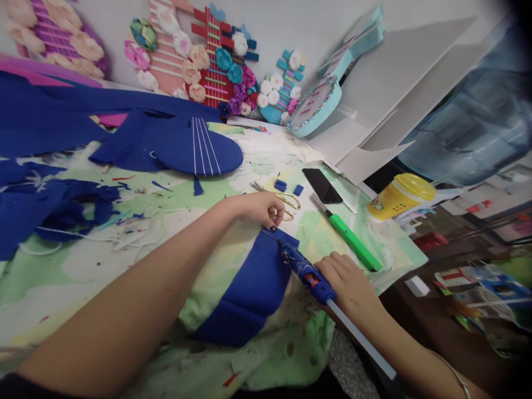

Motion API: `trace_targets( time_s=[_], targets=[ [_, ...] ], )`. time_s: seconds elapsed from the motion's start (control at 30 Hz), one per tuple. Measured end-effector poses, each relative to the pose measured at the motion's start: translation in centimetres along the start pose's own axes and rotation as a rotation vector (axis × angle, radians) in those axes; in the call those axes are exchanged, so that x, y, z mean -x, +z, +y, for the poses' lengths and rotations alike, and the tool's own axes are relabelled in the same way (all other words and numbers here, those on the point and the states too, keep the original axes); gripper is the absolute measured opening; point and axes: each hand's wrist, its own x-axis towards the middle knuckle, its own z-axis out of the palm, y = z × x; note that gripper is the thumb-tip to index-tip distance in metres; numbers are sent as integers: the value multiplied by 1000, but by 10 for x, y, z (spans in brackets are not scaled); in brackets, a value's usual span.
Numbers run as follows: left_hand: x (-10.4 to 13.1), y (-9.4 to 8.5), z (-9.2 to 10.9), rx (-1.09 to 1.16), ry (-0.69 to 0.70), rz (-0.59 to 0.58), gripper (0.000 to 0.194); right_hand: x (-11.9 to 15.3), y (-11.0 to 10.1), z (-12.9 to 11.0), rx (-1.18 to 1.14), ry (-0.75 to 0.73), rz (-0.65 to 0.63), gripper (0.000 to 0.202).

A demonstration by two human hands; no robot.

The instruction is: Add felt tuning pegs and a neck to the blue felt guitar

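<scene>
A strip of blue crepe paper (253, 282) lies across the near part of the table. At its far left corner my left hand (261, 209) is closed in a pinch, the thumb low against the paper's edge. My right hand (347, 282) is wrapped round a blue hot glue gun (307, 271), with a long clear glue stick (361, 339) poking out of its back. The gun's nozzle points at the paper's far edge, near my left thumb. A thin dark line runs along that edge; whether it is glue or a stick is unclear. Gold-handled scissors (291, 200) lie just beyond my left hand.
A green box cutter (353, 241), a black phone (323, 185) and small blue pieces (298, 190) lie to the right. A yellow cup (401, 194) stands near the right edge. Further back are a blue paper guitar (199, 147), blue scraps (78, 205) and flower-covered guitars (214, 61).
</scene>
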Motion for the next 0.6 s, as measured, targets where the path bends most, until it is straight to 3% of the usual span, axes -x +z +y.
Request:
trace_targets(
  time_s=[0.37, 0.6],
  targets=[
    [1, 0, 6, -14, -56, -1, 13, 4, -2, 1, -63, 34, 8, 27],
    [4, 1, 8, -64, -46, 28, 11, 18, -10, 12, -210, 3, 99, 20]
  ],
)
